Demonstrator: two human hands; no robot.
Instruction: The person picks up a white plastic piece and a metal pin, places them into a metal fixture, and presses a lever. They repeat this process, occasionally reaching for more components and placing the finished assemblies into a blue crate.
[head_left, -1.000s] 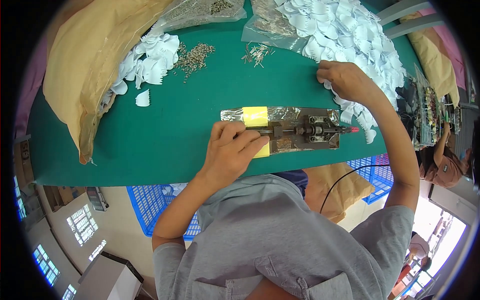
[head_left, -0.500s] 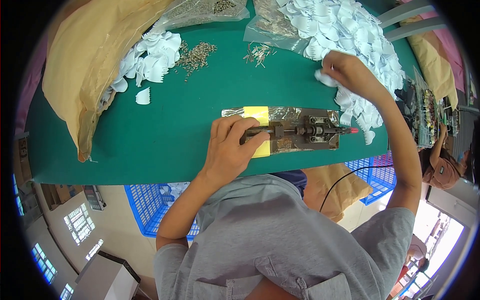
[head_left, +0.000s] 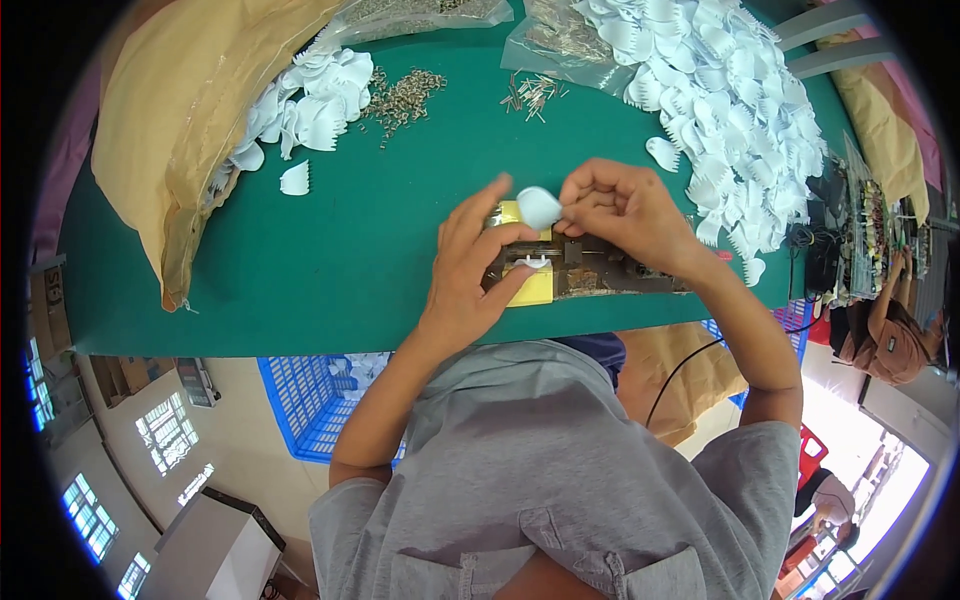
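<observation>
One rounded white piece (head_left: 539, 208) is pinched between thumb and fingers of the right hand (head_left: 635, 215), above the metal jig (head_left: 595, 268) on the green surface (head_left: 350, 260). The left hand (head_left: 462, 272), thumb and forefinger parted, flanks a smaller-looking white part (head_left: 537, 262); whether it grips that, I cannot tell.

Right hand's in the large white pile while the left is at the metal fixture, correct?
Not quite: the head view shows the right hand over the metal fixture, pinching a white piece, not in the large white pile. The left hand is at the fixture.
</observation>
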